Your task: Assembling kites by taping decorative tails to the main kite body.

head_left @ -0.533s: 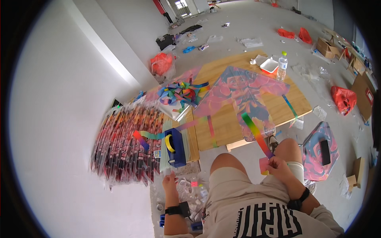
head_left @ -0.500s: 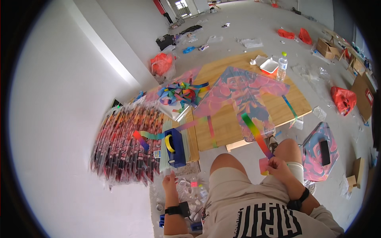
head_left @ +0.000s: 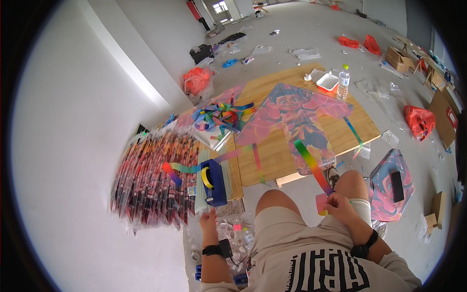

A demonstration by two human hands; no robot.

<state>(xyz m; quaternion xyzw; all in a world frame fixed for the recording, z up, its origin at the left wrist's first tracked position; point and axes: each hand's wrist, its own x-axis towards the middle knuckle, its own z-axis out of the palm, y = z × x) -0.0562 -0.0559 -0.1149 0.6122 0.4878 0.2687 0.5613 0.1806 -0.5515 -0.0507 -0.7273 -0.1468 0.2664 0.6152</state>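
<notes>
My right hand (head_left: 341,209) is closed on a rainbow ribbon (head_left: 314,165) above my right thigh. One length of the ribbon runs up from the fingers over the kite, and a pink-yellow end hangs beside them. My left hand (head_left: 208,222) is just below the near end of a blue tape dispenser (head_left: 217,184) with a yellow roll. Its fingers are drawn together near the cutter; what they pinch, if anything, is too small to make out. A kite (head_left: 299,114) printed with a cartoon figure lies on the wooden table, its lower part toward me.
Left of the dispenser lie many wrapped, printed kites (head_left: 153,177). A heap of coloured ribbons (head_left: 221,117) sits at the table's (head_left: 272,160) left. At its far side are a bottle (head_left: 343,82) and a food tray (head_left: 327,83). A black phone (head_left: 398,187) rests on another printed panel at right.
My left hand has risen slightly toward the dispenser's near end, and its fingers have drawn together. The right hand still holds the ribbon in nearly the same place.
</notes>
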